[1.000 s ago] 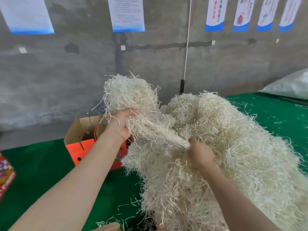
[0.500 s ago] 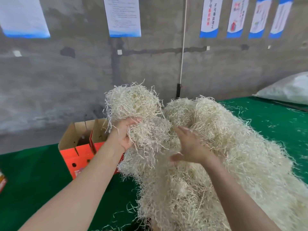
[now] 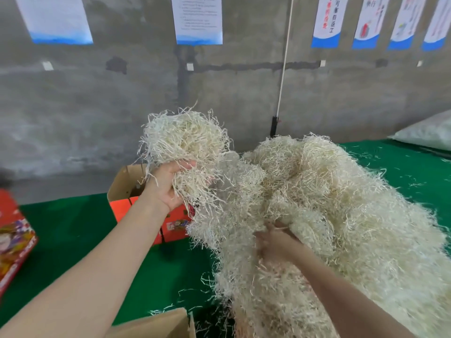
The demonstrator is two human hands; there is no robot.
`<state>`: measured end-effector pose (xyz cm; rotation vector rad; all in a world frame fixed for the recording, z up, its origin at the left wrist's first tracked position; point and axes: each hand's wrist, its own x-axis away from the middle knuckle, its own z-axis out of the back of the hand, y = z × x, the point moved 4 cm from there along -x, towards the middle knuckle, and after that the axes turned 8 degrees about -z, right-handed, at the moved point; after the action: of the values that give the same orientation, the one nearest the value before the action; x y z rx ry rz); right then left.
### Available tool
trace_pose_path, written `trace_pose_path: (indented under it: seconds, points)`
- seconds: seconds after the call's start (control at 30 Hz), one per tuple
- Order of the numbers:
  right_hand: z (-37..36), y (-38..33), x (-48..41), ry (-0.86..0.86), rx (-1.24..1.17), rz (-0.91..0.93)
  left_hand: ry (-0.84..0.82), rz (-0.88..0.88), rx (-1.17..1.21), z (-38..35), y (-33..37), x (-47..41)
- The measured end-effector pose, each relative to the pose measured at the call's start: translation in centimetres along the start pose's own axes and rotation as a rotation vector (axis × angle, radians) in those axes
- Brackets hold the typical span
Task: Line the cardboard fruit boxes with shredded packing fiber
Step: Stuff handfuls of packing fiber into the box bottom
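Left hand [image 3: 168, 189] grips pale shredded-fiber tuft [image 3: 185, 140]; open orange cardboard box [image 3: 127, 206] just below-left. Right hand [image 3: 275, 242] buried in fiber heap [image 3: 353, 215], grip unclear.

Packing workshop — bare concrete wall [image 3: 73, 106], posted notices [image 3: 197, 20], green-covered table [image 3: 73, 228], fruit box [image 3: 119, 208].

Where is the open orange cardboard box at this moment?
In the head view, the open orange box stands left of centre on the green table, behind the left hand and left of the fiber pile.
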<state>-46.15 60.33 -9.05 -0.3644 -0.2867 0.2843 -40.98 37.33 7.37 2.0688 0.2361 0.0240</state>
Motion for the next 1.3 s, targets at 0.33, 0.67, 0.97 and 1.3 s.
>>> trace_pose_path:
  seconds: [0.33, 0.67, 0.97, 1.3]
  points:
    - [14.6, -13.6, 7.5, 0.743, -0.658, 0.375, -0.072, 0.063, -0.181, 3.9, 1.8, 5.3]
    - [4.4, -23.5, 11.9, -0.322, -1.037, 0.259, -0.166, 0.226, -0.389, 12.7, 2.5, 14.4]
    - [-7.1, -23.7, 14.3, -0.621, -0.819, -0.019, -0.094, 0.487, -0.571, 21.8, -2.9, 19.8]
    - [-16.3, -21.0, 13.9, -0.644, -0.586, -0.264, -0.390, 0.629, -0.622, 27.4, -5.5, 23.3]
